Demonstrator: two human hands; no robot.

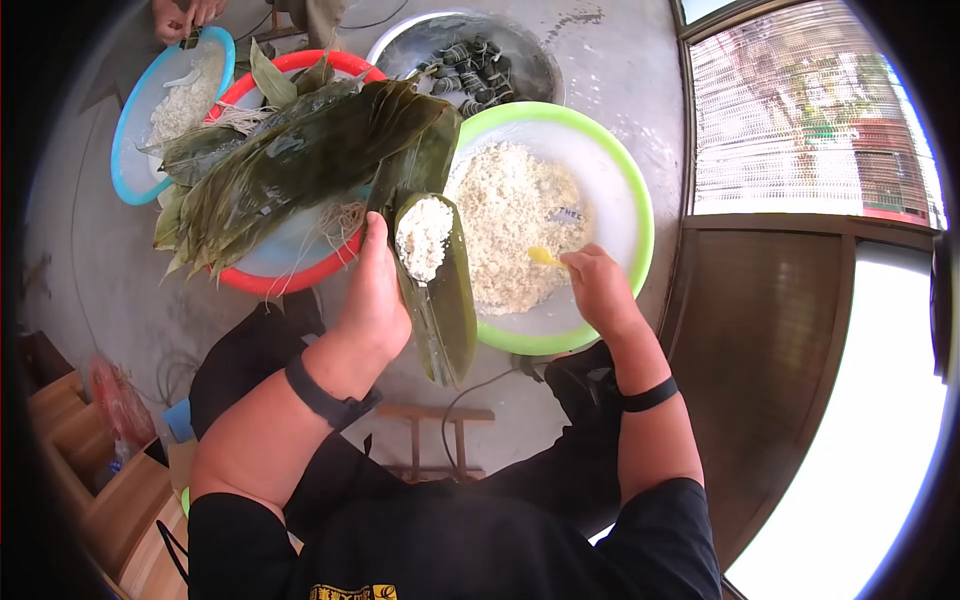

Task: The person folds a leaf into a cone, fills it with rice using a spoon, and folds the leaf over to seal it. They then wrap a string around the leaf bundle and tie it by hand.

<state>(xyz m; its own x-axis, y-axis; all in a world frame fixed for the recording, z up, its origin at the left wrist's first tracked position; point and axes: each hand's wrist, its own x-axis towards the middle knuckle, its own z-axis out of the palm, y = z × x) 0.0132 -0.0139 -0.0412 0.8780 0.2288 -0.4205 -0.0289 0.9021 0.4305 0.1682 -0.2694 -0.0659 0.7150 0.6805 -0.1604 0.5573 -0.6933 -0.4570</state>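
My left hand (372, 300) is wrapped round a folded green leaf (447, 310), which holds a mound of white rice (424, 238). The leaf's long end hangs down toward my knees. My right hand (600, 285) pinches a yellow spoon (543, 256) over the loose rice (510, 220) in the green-rimmed basin (640, 200). A stack of long dark leaves (300, 160) lies across the red-rimmed basin (285, 285), just left of the filled leaf. Pale strings (342, 222) show beneath the stack.
A metal basin (385, 42) at the top holds several wrapped bundles (470, 75). At top left, another person's hands (187, 18) are over a blue-rimmed basin (122, 165) with rice. A wooden stool (437, 412) stands below. A window and door frame the right side.
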